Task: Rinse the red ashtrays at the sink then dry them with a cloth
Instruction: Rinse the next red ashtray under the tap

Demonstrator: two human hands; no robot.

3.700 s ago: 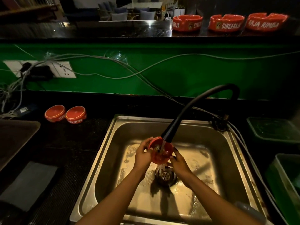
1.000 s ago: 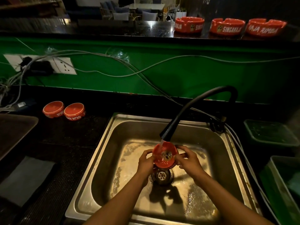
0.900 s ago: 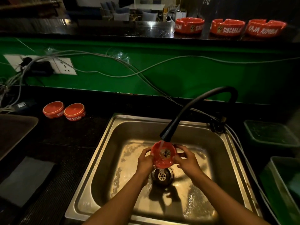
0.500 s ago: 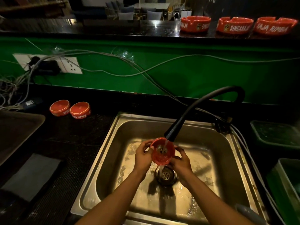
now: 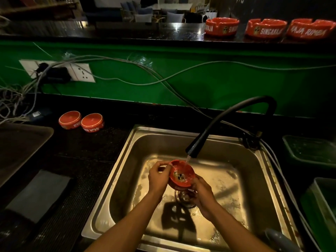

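Around me the dark counter point(image 5: 87, 157) carries two small red ashtrays point(image 5: 70, 120) point(image 5: 92, 122) side by side at ten o'clock from the sink point(image 5: 127, 148), both upside down. A grey cloth point(image 5: 38, 193) lies flat at eight o'clock, and a dark tray point(image 5: 18, 150) sits beyond it at nine. Cables point(image 5: 145, 77) trail across the green wall point(image 5: 218, 84) from the socket point(image 5: 80, 72). Three bigger ashtrays point(image 5: 221, 27) point(image 5: 265, 28) point(image 5: 309, 29) line the upper ledge at one o'clock. Green tubs point(image 5: 309, 151) stand at three o'clock.

The black tap point(image 5: 218, 128) arches in from two o'clock, its nozzle just above the ashtray point(image 5: 181, 176) I hold over the drain, water running onto its far rim. The ashtray is round, so no long axis; its hollow tilts up towards me. My left hand point(image 5: 157, 177) pinches the rim at its ten o'clock side, fingers curled. My right hand point(image 5: 201, 195) cups it from below at five o'clock, fingers wrapped under the base.
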